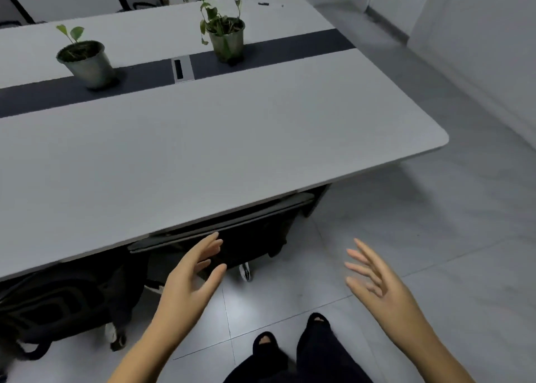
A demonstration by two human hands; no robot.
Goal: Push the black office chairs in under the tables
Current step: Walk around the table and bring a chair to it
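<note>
Grey floor tiles (420, 237) surround a white table (203, 150) with one black office chair (246, 237) tucked beneath its near edge, while the left hand (188, 284) and right hand (377, 281) hover open-fingered, holding nothing.

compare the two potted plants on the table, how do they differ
The left potted plant has only a couple of leaves on a short sprout, while the right potted plant is taller and bushier, with several stems and drooping leaves. The left one stands nearer the camera, the right one nearer the table's far end. Both sit in similar grey pots on the table's dark centre strip.
</note>
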